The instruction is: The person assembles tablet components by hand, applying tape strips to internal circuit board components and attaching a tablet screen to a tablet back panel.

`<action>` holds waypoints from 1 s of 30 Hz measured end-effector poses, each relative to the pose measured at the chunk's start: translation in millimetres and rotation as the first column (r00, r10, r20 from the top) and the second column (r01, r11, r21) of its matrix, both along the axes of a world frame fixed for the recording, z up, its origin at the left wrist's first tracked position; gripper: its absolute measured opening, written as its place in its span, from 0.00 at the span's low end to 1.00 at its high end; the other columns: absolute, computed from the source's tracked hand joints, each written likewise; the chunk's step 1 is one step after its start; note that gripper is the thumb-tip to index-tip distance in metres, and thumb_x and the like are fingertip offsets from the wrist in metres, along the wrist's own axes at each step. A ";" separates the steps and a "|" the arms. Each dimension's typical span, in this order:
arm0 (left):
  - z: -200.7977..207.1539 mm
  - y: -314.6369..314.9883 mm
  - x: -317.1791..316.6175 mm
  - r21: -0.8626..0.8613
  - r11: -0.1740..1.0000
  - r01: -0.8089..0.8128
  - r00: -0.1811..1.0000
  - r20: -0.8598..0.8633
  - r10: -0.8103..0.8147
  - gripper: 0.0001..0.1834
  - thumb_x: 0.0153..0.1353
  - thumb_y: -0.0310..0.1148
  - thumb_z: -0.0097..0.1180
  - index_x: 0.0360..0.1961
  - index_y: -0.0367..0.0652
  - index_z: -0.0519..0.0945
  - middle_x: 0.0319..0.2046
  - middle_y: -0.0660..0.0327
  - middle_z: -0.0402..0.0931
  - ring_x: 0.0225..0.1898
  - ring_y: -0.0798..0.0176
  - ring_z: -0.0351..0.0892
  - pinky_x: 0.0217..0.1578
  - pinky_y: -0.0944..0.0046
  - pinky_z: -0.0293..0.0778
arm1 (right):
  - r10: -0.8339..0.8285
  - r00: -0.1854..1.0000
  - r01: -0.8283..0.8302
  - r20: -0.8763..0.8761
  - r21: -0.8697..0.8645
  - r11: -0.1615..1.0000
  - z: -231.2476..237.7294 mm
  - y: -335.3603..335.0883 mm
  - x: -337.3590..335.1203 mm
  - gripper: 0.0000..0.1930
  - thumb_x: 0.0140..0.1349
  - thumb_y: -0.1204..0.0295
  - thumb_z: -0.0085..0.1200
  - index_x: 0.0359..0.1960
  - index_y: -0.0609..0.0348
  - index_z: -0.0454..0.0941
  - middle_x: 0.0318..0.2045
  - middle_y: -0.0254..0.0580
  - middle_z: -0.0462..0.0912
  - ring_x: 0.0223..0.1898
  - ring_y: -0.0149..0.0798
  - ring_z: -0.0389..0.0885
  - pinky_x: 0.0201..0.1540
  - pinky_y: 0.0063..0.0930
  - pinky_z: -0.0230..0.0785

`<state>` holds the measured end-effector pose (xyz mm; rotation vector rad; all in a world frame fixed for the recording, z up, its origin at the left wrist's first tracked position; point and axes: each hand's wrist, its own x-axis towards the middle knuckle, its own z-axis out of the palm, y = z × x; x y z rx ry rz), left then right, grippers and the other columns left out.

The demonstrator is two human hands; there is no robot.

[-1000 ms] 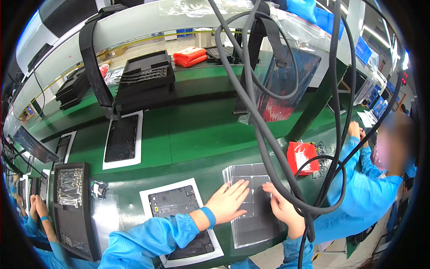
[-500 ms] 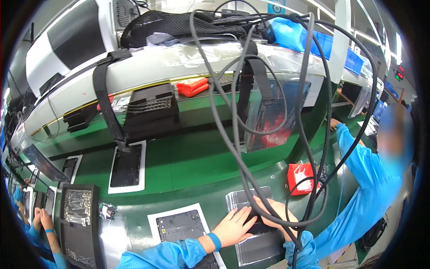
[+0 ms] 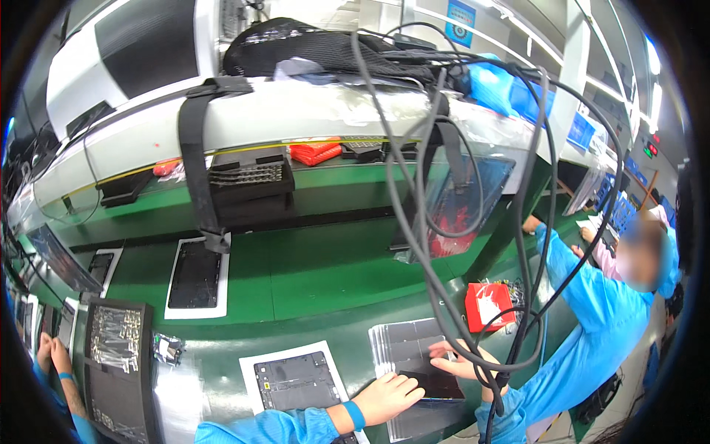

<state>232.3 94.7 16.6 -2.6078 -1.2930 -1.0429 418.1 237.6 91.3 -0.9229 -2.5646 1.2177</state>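
A dark glossy flat panel [image 3: 445, 386] sits over a stack of clear plastic sheets [image 3: 392, 337] at the front of the green bench. My left hand [image 3: 388, 398], with a blue wristband, has its fingers bent and closed at the panel's left edge. Above the panel, my right hand [image 3: 462, 364] has its fingers apart and holds nothing; grey cables pass in front of it. To the left lies an opened black tablet housing [image 3: 296, 381] on a white sheet [image 3: 249, 370], partly covered by my left sleeve.
Thick looping cables [image 3: 425, 251] hang before the bench. A red box [image 3: 488, 305] of small white parts stands right; a black parts tray [image 3: 118, 370] and another dark tablet [image 3: 196, 275] are left. A co-worker in blue [image 3: 599, 318] is at right; another person's hands [image 3: 53, 355] show far left.
My left hand has gone from flat, spread fingers to bent fingers at the panel's edge. My right hand has lifted with its fingers parted. The whole view has shifted slightly.
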 end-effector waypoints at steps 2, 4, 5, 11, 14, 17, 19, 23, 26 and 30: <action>6.3 -5.8 -1.2 -0.054 0.998 -0.013 1.000 -0.016 0.012 0.13 0.55 0.33 0.57 0.42 0.46 0.75 0.35 0.62 0.73 0.40 0.59 0.77 0.41 0.60 0.72 | 0.109 0.994 -0.110 -0.023 -0.068 0.992 -20.9 7.7 15.4 0.22 0.64 0.62 0.62 0.53 0.67 0.78 0.44 0.48 0.86 0.47 0.39 0.84 0.51 0.33 0.76; 6.0 -10.5 -9.3 -0.076 0.997 0.004 0.999 -0.034 -0.006 0.14 0.54 0.33 0.56 0.43 0.46 0.75 0.36 0.62 0.74 0.40 0.59 0.79 0.39 0.59 0.73 | 0.176 0.973 -0.136 0.150 -0.241 0.961 -19.0 5.5 19.0 0.22 0.65 0.64 0.62 0.56 0.64 0.77 0.49 0.46 0.85 0.52 0.36 0.82 0.56 0.31 0.73; 2.3 -12.4 -8.5 -0.080 0.996 0.029 0.999 -0.038 -0.033 0.13 0.57 0.30 0.53 0.45 0.45 0.73 0.34 0.60 0.73 0.38 0.57 0.78 0.38 0.59 0.76 | 0.239 0.962 -0.176 0.134 -0.368 0.913 -13.7 5.3 16.8 0.22 0.66 0.64 0.61 0.56 0.64 0.77 0.50 0.45 0.85 0.53 0.36 0.81 0.57 0.31 0.72; 12.4 -28.1 -0.8 0.099 0.994 0.050 0.998 0.042 -0.055 0.06 0.61 0.36 0.50 0.38 0.48 0.74 0.28 0.62 0.72 0.31 0.60 0.78 0.28 0.58 0.73 | 0.259 0.966 -0.200 -0.030 -0.720 0.665 -27.6 7.9 15.5 0.24 0.63 0.63 0.64 0.56 0.66 0.75 0.37 0.33 0.81 0.38 0.27 0.76 0.42 0.24 0.70; 17.2 -30.6 -3.7 0.067 0.995 0.072 0.996 0.051 -0.075 0.05 0.63 0.36 0.50 0.35 0.48 0.72 0.27 0.60 0.71 0.30 0.58 0.77 0.28 0.57 0.72 | 0.415 0.909 -0.287 -0.047 -0.793 0.537 -16.4 6.9 12.7 0.30 0.65 0.66 0.63 0.65 0.64 0.66 0.43 0.33 0.78 0.45 0.26 0.75 0.47 0.21 0.70; 20.9 -32.5 -7.5 0.103 0.985 0.136 0.970 0.189 -0.154 0.05 0.62 0.35 0.51 0.33 0.48 0.71 0.25 0.59 0.69 0.29 0.55 0.76 0.27 0.56 0.71 | 0.457 0.888 -0.293 -0.043 -0.819 0.494 -9.0 7.0 4.3 0.32 0.64 0.64 0.65 0.66 0.60 0.66 0.44 0.32 0.77 0.44 0.26 0.74 0.46 0.22 0.69; 25.2 -33.4 -11.0 0.101 0.984 0.145 0.969 0.188 -0.162 0.05 0.61 0.35 0.53 0.33 0.48 0.72 0.26 0.59 0.70 0.30 0.55 0.77 0.27 0.56 0.71 | 0.503 0.864 -0.355 -0.030 -0.745 0.565 -21.4 13.2 5.3 0.25 0.64 0.65 0.65 0.59 0.60 0.73 0.41 0.31 0.78 0.42 0.25 0.74 0.43 0.21 0.68; 33.6 -37.9 -14.6 0.141 0.983 0.114 0.965 0.220 -0.143 0.05 0.61 0.35 0.53 0.33 0.48 0.72 0.25 0.59 0.69 0.29 0.55 0.77 0.27 0.57 0.71 | 0.549 0.834 -0.395 -0.060 -0.759 0.517 -21.0 16.7 7.4 0.14 0.64 0.67 0.64 0.47 0.60 0.79 0.38 0.31 0.79 0.39 0.25 0.74 0.39 0.21 0.67; 30.3 -40.5 -15.9 0.058 0.991 0.123 0.979 0.157 -0.130 0.07 0.63 0.36 0.52 0.40 0.49 0.77 0.31 0.59 0.75 0.36 0.57 0.79 0.29 0.59 0.73 | 0.359 0.933 -0.271 -0.036 -0.726 0.631 -15.8 12.9 6.4 0.07 0.61 0.72 0.65 0.36 0.60 0.80 0.33 0.30 0.80 0.34 0.25 0.76 0.34 0.21 0.68; 32.2 -48.7 -16.5 0.263 0.958 0.117 0.985 0.090 -0.145 0.16 0.65 0.37 0.50 0.53 0.54 0.80 0.50 0.55 0.77 0.52 0.53 0.76 0.42 0.55 0.73 | 0.446 0.894 -0.335 0.048 -0.589 0.735 -28.4 34.9 9.7 0.03 0.61 0.76 0.62 0.35 0.59 0.81 0.33 0.32 0.81 0.37 0.27 0.77 0.40 0.22 0.71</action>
